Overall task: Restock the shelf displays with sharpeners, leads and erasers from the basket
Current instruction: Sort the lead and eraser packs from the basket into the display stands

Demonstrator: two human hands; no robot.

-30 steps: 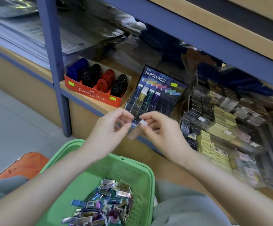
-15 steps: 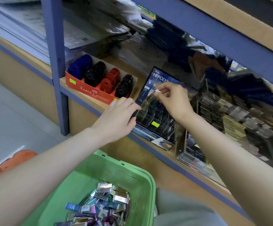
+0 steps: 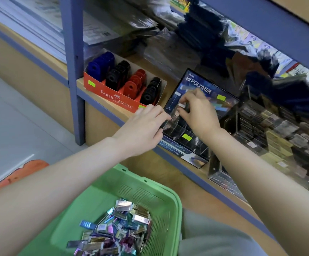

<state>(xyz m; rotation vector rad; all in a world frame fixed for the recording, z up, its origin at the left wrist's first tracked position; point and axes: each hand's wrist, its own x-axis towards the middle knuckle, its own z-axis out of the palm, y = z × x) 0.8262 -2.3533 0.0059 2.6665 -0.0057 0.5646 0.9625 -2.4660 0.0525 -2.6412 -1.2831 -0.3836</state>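
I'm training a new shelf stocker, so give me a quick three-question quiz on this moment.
1. True or false: the right hand pinches a small white-tipped stick over the Hi-Polymer display.
2. What are the sharpener rows in the Faber-Castell box, left to right? A) blue, black, red, black B) red, blue, black, blue C) black, red, red, blue
3. Fill in: the loose restock packets lie in the green ____.
Key: 1 true; 2 A; 3 basket.
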